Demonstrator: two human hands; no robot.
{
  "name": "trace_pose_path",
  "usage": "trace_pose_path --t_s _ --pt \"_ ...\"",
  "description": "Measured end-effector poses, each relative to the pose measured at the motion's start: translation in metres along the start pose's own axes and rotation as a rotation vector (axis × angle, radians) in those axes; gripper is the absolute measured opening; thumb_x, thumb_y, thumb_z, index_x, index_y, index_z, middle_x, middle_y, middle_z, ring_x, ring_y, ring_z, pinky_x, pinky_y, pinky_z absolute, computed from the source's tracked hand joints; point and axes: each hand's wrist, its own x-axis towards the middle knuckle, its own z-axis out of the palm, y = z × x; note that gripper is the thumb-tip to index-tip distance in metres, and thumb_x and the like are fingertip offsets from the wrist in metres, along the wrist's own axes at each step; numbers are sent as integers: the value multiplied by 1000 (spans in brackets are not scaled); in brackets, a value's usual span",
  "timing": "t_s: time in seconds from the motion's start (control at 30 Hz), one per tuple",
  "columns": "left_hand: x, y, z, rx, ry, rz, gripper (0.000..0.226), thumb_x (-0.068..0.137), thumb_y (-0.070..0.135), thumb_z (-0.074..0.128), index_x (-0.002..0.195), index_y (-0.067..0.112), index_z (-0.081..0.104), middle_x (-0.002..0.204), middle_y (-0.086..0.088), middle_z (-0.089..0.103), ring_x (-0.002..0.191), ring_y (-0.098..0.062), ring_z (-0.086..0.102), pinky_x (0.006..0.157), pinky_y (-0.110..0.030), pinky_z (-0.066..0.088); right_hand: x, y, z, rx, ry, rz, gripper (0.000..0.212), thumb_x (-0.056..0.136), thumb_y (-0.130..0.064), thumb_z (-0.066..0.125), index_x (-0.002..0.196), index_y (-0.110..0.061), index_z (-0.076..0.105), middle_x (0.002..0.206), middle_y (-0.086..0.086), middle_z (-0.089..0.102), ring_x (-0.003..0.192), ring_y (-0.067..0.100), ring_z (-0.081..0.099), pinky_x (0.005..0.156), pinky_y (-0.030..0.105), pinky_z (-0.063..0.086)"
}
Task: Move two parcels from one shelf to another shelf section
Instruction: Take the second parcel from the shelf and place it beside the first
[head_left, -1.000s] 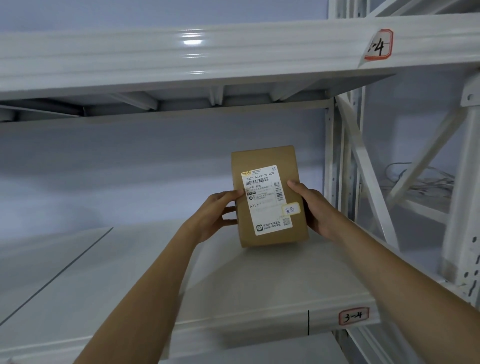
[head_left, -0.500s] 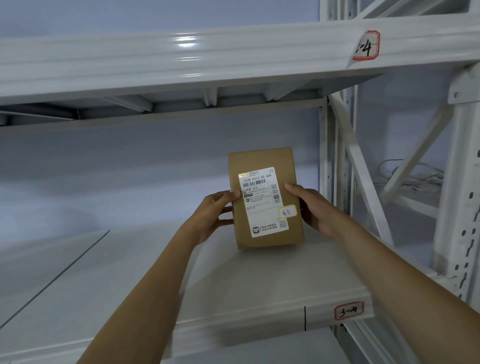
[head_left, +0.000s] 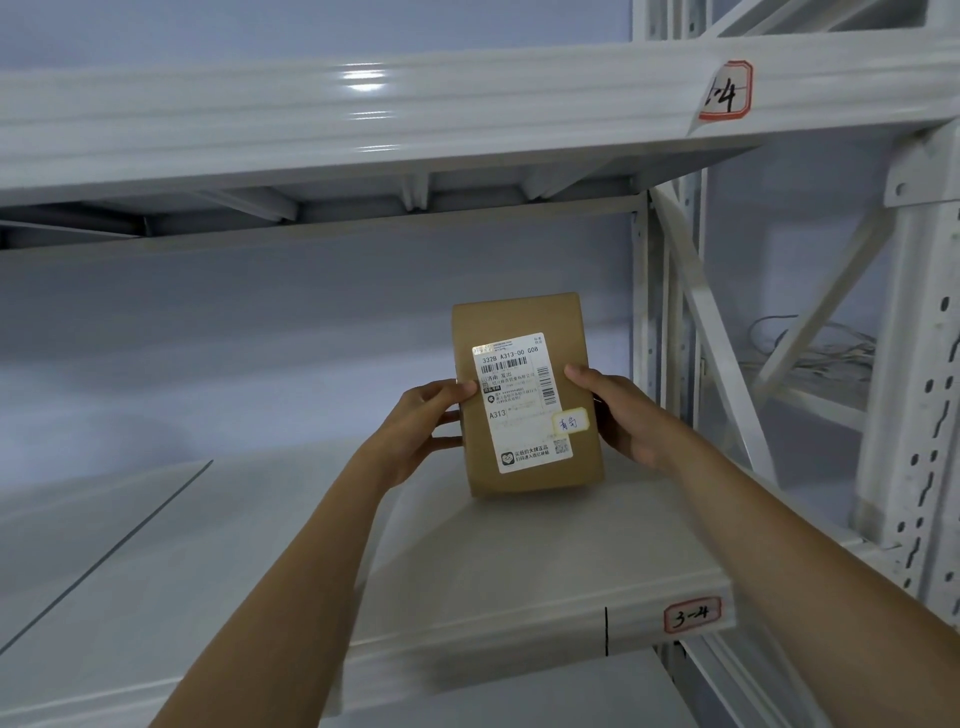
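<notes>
A brown cardboard parcel (head_left: 519, 322) with a white shipping label stands upright on the white metal shelf (head_left: 519, 571) marked 3-4. Its lower edge looks to be resting on the shelf surface. My left hand (head_left: 421, 426) grips its left side, thumb on the label's edge. My right hand (head_left: 618, 415) grips its right side. The label faces me. No second parcel is in view.
The upper shelf beam (head_left: 363, 119) runs overhead, with a red-edged tag (head_left: 724, 93) at its right end. White uprights and diagonal braces (head_left: 711, 332) stand to the right. Loose cables (head_left: 815, 348) lie on the neighbouring rack. A seam (head_left: 104, 556) crosses the shelf at the left.
The parcel has stayed between both hands with the same grip. The view has drifted slightly, so the rack sits a little further left in frame.
</notes>
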Motion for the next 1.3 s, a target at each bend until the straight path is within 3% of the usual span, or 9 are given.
trace_pose_path --t_s 0.2,0.37,0.47,0.63,0.83,0.97,1.17,1.3 --pt "-2 3 1 -6 -4 -16 44 96 41 64 131 14 65 124 -4 73 117 -27 67 87 -39 60 -5 -8 6 -3 37 30 30 99 -42 63 117 -20 73 113 0 81 117 24 70 105 34 49" --pt "-11 12 -2 3 -35 -32 27 98 44 60 114 25 70 119 0 73 114 -28 68 82 -36 59 -18 -19 17 -35 59 23 35 100 -42 63 120 -16 73 108 -3 81 106 18 70 91 27 51" --pt "-23 16 -14 6 -58 -28 29 98 44 59 117 24 69 121 -1 73 113 -30 69 82 -36 60 -32 -26 30 -54 49 1 41 101 -40 62 129 -12 71 118 2 79 109 19 70 90 26 50" --pt "-50 22 -34 35 -71 -5 39 99 43 59 128 17 66 125 -4 73 113 -30 71 87 -39 60 -52 -32 54 -66 28 -20 38 100 -39 64 126 -13 72 114 0 81 111 19 71 94 26 50" --pt "-103 34 -57 53 33 34 31 99 41 59 122 21 67 124 -2 73 115 -29 69 87 -39 59 -73 -41 91 -23 -48 -40 33 101 -35 63 123 -12 73 111 -1 81 108 18 71 92 25 51" --pt "-143 44 -72 71 140 74 29 99 39 58 119 21 70 118 1 76 114 -25 69 89 -38 58 -83 -44 119 32 -132 -57 32 102 -33 62 124 -13 73 117 0 80 111 19 70 100 28 50" --pt "-200 48 -100 83 255 79 26 100 37 56 117 24 70 111 6 78 111 -22 68 98 -43 54 -100 -46 170 85 -236 -75 24 103 -29 61 118 -16 75 109 -3 82 101 14 74 94 26 51" --pt "-237 53 -123 91 304 79 23 102 34 52 112 25 71 108 7 79 107 -18 69 93 -39 54 -111 -43 208 101 -298 -81 26 102 -30 62 122 -16 74 113 -3 81 103 14 73 97 27 52"
